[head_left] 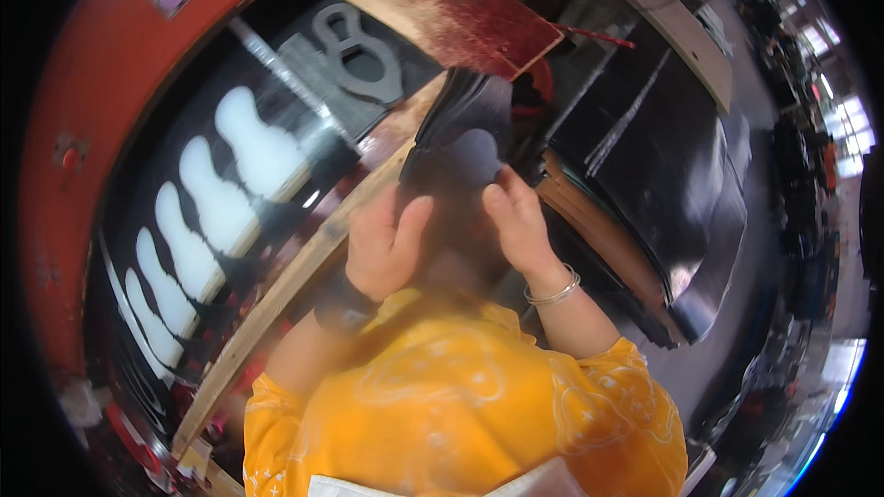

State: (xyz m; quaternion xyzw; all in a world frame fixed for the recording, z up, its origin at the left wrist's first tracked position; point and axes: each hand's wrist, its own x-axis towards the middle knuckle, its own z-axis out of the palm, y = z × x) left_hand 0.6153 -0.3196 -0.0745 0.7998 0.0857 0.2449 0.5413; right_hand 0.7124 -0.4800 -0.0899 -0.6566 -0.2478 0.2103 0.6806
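Grip: the dark stack (pixel 463 115) is clamped between left hand (pixel 379 244) and right hand (pixel 518 225), fingers partly hidden.
Stack: it is held up beside the wooden near edge of the desk (pixel 267 317).
White shapes: a row of white sole shapes (pixel 256 149) is laid along that edge.
Grey cutout: a grey frame (pixel 378 87) is set toward the desk's far end.

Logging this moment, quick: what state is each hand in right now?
Left hand: at the near left side of the dark stack, fingers partly hidden; grip cannot be told.
Right hand: holding the stack's right edge.
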